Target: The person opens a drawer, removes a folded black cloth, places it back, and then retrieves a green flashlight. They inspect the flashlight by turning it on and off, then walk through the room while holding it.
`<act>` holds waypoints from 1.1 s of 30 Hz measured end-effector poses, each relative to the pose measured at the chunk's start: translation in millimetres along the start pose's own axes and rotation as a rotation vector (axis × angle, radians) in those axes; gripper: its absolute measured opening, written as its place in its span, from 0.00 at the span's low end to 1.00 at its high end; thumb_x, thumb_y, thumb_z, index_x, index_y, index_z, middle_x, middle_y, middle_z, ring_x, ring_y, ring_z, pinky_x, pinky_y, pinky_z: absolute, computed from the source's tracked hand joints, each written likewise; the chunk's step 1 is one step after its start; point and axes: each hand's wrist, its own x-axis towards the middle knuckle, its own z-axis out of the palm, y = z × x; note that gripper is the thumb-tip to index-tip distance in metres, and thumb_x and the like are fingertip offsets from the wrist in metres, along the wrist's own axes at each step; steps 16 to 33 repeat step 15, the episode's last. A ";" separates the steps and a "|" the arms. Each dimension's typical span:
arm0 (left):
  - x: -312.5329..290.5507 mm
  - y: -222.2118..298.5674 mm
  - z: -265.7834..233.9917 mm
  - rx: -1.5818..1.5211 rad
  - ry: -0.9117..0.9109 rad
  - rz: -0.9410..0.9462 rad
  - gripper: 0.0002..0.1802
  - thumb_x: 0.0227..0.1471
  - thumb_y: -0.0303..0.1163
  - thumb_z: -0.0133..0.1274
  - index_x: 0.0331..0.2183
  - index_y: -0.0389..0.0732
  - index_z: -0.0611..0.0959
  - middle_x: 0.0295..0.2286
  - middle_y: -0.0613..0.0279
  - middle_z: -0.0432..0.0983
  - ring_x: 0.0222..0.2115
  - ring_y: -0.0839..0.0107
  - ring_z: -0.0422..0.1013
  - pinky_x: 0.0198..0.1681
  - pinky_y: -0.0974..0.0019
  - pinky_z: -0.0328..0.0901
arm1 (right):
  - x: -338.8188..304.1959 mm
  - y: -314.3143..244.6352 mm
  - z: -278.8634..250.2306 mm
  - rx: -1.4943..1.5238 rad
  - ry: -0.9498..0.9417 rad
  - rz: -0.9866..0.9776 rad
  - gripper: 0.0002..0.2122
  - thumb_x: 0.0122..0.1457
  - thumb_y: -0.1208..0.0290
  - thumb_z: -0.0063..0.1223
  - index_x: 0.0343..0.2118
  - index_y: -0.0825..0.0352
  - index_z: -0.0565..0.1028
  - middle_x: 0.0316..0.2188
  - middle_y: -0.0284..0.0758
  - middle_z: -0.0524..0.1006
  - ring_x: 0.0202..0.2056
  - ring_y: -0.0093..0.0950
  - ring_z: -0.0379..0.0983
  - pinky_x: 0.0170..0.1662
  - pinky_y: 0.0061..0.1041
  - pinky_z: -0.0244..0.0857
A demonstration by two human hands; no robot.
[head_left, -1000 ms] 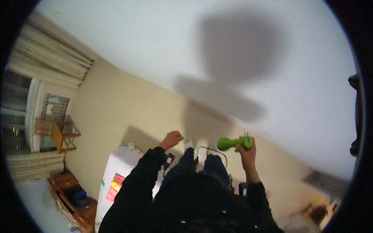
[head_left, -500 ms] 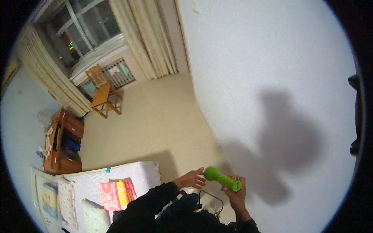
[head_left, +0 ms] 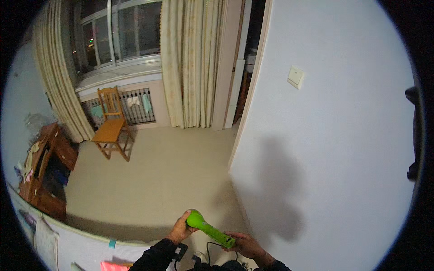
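Observation:
A bright green club-shaped object (head_left: pixel 210 231) is held low in front of me, lying at a slant. One end is a smooth rounded knob; the other is blunt with dark marks on its face. I cannot make out its exact kind. My left hand (head_left: pixel 181 228) has thumb and fingers closed round the knob. At the blunt end, my right hand (head_left: pixel 246 245) grips with its fingertips along the side. A black cable (head_left: pixel 208 253) loops just below the object, between my forearms.
Close on the right stands a white wall (head_left: pixel 343 149) with a light switch (head_left: pixel 295 77), beside a doorway (head_left: pixel 248 72). A bed (head_left: pixel 90 253) lies at lower left, near a brown wooden cabinet (head_left: pixel 54 198). Ahead, a wooden chair (head_left: pixel 110 130) stands before a radiator and curtained window.
My view has tilted up toward the window and doorway. My left hand, apart from the green object before, now holds its knob. My right hand has shifted left and keeps the blunt end.

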 end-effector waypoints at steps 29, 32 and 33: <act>165.3 252.9 33.6 0.123 -0.120 0.275 0.23 0.57 0.51 0.46 0.42 0.40 0.75 0.34 0.59 0.75 0.34 0.65 0.73 0.33 0.60 0.70 | 266.2 -150.9 -21.4 0.265 -0.280 0.205 0.34 0.59 0.56 0.52 0.62 0.67 0.52 0.48 0.37 0.70 0.43 0.27 0.67 0.45 0.26 0.63; 165.3 252.9 33.6 0.123 -0.120 0.275 0.23 0.57 0.51 0.46 0.42 0.40 0.75 0.34 0.59 0.75 0.34 0.65 0.73 0.33 0.60 0.70 | 266.2 -150.9 -21.4 0.265 -0.280 0.205 0.34 0.59 0.56 0.52 0.62 0.67 0.52 0.48 0.37 0.70 0.43 0.27 0.67 0.45 0.26 0.63; 165.3 252.9 33.6 0.123 -0.120 0.275 0.23 0.57 0.51 0.46 0.42 0.40 0.75 0.34 0.59 0.75 0.34 0.65 0.73 0.33 0.60 0.70 | 266.2 -150.9 -21.4 0.265 -0.280 0.205 0.34 0.59 0.56 0.52 0.62 0.67 0.52 0.48 0.37 0.70 0.43 0.27 0.67 0.45 0.26 0.63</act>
